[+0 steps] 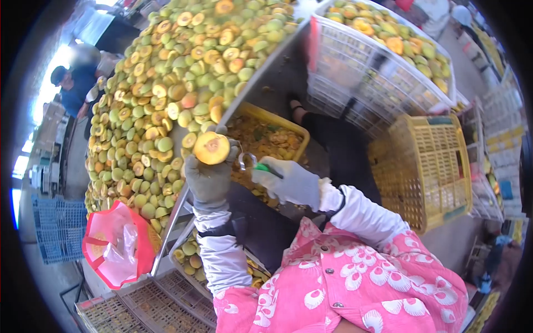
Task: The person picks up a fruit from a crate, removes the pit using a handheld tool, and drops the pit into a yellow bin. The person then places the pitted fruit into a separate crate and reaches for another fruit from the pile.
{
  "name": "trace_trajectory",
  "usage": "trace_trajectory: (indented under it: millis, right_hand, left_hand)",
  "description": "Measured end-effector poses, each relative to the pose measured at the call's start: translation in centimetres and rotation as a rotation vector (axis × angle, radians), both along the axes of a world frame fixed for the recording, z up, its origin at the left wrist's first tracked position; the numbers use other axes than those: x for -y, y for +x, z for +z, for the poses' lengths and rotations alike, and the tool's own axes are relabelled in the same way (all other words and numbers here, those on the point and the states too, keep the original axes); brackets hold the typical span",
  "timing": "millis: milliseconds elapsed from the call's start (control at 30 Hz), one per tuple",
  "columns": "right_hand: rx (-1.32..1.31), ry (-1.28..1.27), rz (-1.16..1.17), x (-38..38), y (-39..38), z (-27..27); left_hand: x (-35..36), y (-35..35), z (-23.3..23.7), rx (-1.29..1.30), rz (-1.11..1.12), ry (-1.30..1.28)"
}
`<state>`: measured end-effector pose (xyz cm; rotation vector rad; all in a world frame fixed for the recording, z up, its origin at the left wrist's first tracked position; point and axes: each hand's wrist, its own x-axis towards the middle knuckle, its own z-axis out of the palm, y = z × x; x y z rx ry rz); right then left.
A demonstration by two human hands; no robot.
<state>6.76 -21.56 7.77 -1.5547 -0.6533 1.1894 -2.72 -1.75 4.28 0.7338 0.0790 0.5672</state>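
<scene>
My left hand (209, 182), in a grey glove, grips a peach half (211, 147) with its yellow cut face turned up; a brownish centre shows in it. My right hand (290, 180), also gloved, is closed around the green handle of a peach pitting tool (268, 168). The tool's curved metal loop points toward the peach half, a little to its right and apart from it. Below and behind the hands stands a yellow crate (304, 136) with peach scraps in it. A large heap of halved peaches (166, 105) covers the metal table beside my left hand.
A white crate (355, 72) full of peach halves stands at the upper right. Below it is a yellow slatted crate (427, 172). A pink-and-red bag (119, 244) hangs at the table's near corner, by blue crates (58, 227). Another person (78, 89) is at the far left.
</scene>
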Motion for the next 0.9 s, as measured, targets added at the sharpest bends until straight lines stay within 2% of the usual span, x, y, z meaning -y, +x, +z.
trace_trajectory:
  millis: [67,100,200,233,333,567,600,633,767,800,867,900]
  right_hand:
    - [0.013,0.024,-0.011,0.7,-0.5,1.1]
    - [0.016,0.034,-0.048,1.0,-0.7,1.6]
    - [0.059,0.089,-0.115,1.9,-1.4,1.0]
    - [0.095,0.13,-0.147,2.0,-1.6,0.6]
    - [0.081,0.172,-0.176,2.4,-2.3,-0.4]
    - [0.021,0.257,-0.179,2.6,-3.3,-0.8]
    - [0.122,0.256,-0.18,2.7,-3.3,-0.7]
    - [0.222,0.254,-0.181,2.8,-3.3,-0.5]
    - [0.234,0.187,-0.134,3.1,-3.3,0.0]
    - [0.242,0.264,-0.143,2.9,-3.4,-0.6]
    - [0.252,0.341,-0.154,2.9,-3.7,-0.9]
    - [0.176,0.383,-0.135,3.0,-4.1,-0.9]
  left_hand:
    - [4.0,0.8,1.0,-0.283,0.176,0.46]
    - [6.7,1.2,2.1,-0.256,0.281,0.369]
    - [9.0,1.2,1.1,-0.298,0.293,0.365]
    - [10.4,1.4,2.3,-0.284,0.285,0.221]
    - [11.9,1.2,2.5,-0.225,0.296,0.136]
    - [13.5,0.6,3.4,-0.236,0.413,0.142]
    - [13.5,0.5,3.3,-0.234,0.414,0.143]
    - [13.4,0.3,3.1,-0.234,0.419,0.186]
    - [13.6,-0.1,3.4,-0.257,0.492,0.323]
    - [13.8,-0.2,3.7,-0.257,0.492,0.322]
    - [14.4,-0.4,5.1,-0.347,0.607,0.51]
    - [14.4,-0.5,5.4,-0.343,0.604,0.509]
